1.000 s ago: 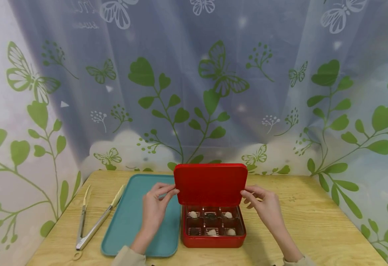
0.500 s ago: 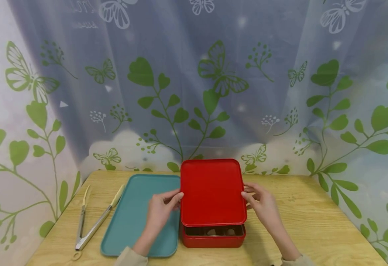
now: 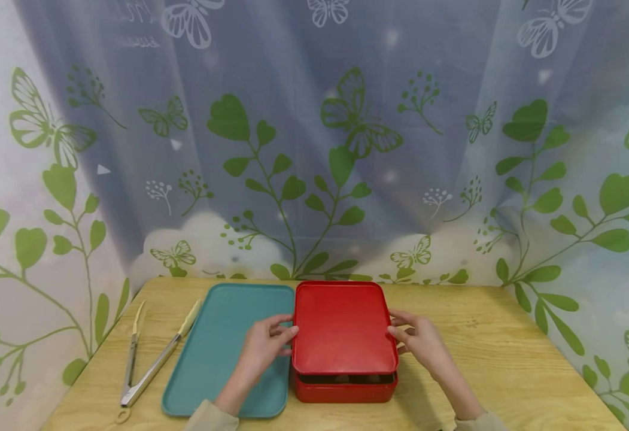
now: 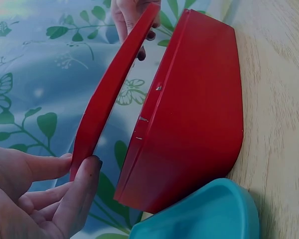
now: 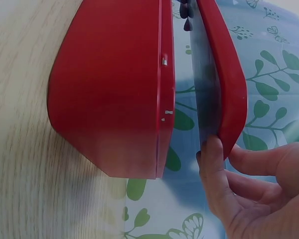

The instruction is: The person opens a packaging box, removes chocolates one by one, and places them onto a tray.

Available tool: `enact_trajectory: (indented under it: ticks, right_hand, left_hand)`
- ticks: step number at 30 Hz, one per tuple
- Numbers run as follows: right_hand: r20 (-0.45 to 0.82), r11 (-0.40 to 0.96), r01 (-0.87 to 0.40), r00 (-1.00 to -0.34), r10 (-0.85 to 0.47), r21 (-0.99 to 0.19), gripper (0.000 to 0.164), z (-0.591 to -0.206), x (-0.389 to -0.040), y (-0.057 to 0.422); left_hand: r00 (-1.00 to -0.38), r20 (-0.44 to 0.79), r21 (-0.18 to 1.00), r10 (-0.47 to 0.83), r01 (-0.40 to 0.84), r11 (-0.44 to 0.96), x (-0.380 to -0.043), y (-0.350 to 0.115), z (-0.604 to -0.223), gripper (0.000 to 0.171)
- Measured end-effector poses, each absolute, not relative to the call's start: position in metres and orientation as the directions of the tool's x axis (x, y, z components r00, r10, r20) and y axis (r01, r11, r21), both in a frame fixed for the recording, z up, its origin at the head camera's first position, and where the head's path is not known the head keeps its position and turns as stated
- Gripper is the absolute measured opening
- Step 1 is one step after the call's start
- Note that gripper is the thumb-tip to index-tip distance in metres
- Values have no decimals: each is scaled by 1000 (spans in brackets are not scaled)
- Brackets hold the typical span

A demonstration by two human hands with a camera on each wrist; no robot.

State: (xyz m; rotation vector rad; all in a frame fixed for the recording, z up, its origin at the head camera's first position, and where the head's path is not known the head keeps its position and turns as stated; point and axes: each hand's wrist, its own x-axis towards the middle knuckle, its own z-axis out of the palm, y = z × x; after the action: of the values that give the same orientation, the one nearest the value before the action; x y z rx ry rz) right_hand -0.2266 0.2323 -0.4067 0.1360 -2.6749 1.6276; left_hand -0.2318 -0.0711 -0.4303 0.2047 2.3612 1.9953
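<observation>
A red square lid (image 3: 342,329) is held over a red box (image 3: 346,392) in the head view. My left hand (image 3: 264,348) pinches the lid's left edge between thumb and fingers, and my right hand (image 3: 423,342) pinches its right edge. Both wrist views show a gap between the lid (image 4: 108,94) and the box (image 4: 199,99). Through the front gap only a sliver of the box's inside shows; the rest of it is hidden under the lid. In the right wrist view, fingertips curl under the rim of the lid (image 5: 228,84).
Left of the box lies a teal tray (image 3: 222,359), close beside it. Farther left, metal tongs (image 3: 152,371) with pale yellow tips rest spread on the wooden table (image 3: 508,359). A curtain (image 3: 314,149) with leaves and butterflies hangs behind the table.
The lid has swung from standing upright at the back to nearly level over the box, covering the small pale and dark pieces in its compartments. Both hands have moved down with it.
</observation>
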Motion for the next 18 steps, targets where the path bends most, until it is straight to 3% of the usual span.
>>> enact_trajectory:
  ticks: [10,18]
  right_hand:
    - [48,502,-71,-997,-60,-862,43,-406,-228,252]
    - [62,553,-64,-998,-23,-831,43,-395,-222,294]
  left_hand:
    - [-974,68,987,214,96,125,-228,-53,-423,48]
    - [-957,119,978,263,158,134,-229,-8,-417,47]
